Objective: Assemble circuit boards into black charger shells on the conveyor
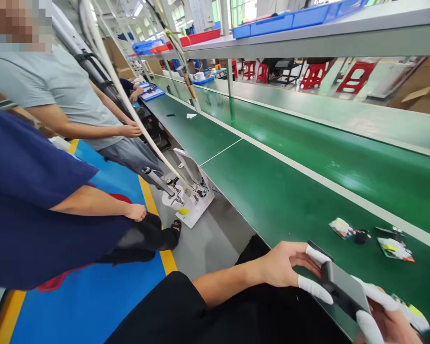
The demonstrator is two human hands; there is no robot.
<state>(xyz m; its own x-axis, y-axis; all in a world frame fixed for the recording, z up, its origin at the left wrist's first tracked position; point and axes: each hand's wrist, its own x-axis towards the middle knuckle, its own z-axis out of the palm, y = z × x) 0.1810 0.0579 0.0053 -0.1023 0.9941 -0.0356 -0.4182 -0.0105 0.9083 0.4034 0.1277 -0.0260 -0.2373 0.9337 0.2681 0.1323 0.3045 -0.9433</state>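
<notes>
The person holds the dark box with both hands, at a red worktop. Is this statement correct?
One detail is wrong: the head view shows the worktop is green, not red. The left hand and right hand do hold the dark box.

You can read no text, label, brand, number or sign from where you look; no lettering here is legible.

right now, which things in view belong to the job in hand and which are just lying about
Likely part of the job:
dark grey case, between the left hand and right hand
circuit boards near the hands

Seemingly just about:
white scrap, farther along the green surface
red stools
blue trays on the shelf
</notes>
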